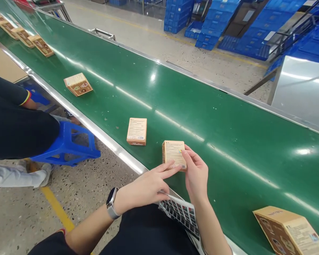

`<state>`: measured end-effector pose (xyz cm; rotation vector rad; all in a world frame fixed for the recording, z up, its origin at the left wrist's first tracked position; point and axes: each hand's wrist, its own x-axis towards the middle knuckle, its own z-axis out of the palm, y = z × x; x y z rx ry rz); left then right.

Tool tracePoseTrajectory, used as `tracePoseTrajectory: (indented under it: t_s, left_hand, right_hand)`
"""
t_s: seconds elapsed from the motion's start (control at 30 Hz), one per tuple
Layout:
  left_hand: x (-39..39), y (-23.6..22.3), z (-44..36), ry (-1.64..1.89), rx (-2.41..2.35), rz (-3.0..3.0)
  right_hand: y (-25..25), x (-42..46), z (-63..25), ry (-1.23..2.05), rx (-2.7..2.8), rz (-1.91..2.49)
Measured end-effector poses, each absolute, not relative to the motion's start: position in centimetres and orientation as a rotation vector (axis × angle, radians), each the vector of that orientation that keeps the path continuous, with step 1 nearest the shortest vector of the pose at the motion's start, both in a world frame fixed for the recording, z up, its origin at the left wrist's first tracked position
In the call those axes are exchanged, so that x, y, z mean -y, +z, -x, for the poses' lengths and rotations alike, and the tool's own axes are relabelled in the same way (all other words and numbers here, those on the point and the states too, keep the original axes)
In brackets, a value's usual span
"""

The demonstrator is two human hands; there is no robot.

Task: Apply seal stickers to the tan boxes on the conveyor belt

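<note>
A small tan cardboard box (172,152) with printed text lies on the green conveyor belt in front of me. My right hand (197,173) grips its right side, the thumb beside a small colourful sticker (180,151) on the top face and the fingers partly hidden behind. Two outstretched fingers of my left hand (151,186) rest on the box's near edge. Lower down, that hand's thumb and curled fingers pinch a sheet of stickers (182,212), which hangs over the belt's metal edge. A second tan box (137,131) lies just left of the first.
Another box (292,230), bearing a sticker, stands at the lower right of the belt (241,134). Up the belt are a tilted box (78,85) and a row of several more (42,46). A person sits on a blue stool (69,145) at left. Blue crates (215,21) are stacked beyond.
</note>
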<state>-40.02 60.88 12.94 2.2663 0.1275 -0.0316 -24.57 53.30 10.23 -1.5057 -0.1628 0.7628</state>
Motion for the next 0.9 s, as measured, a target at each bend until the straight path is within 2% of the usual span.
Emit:
tracePoseTrajectory:
  t_s: [0.43, 0.9]
  left_hand:
    - [-59.4, 13.0, 38.6, -0.144, 0.041, -2.377]
    - [-56.7, 12.8, 37.0, -0.062, 0.097, -2.447]
  right_hand:
    - [10.3, -51.3, 24.1, 0.597, 0.139, 1.546]
    - [10.1, -49.0, 22.5, 0.311, 0.314, 1.901]
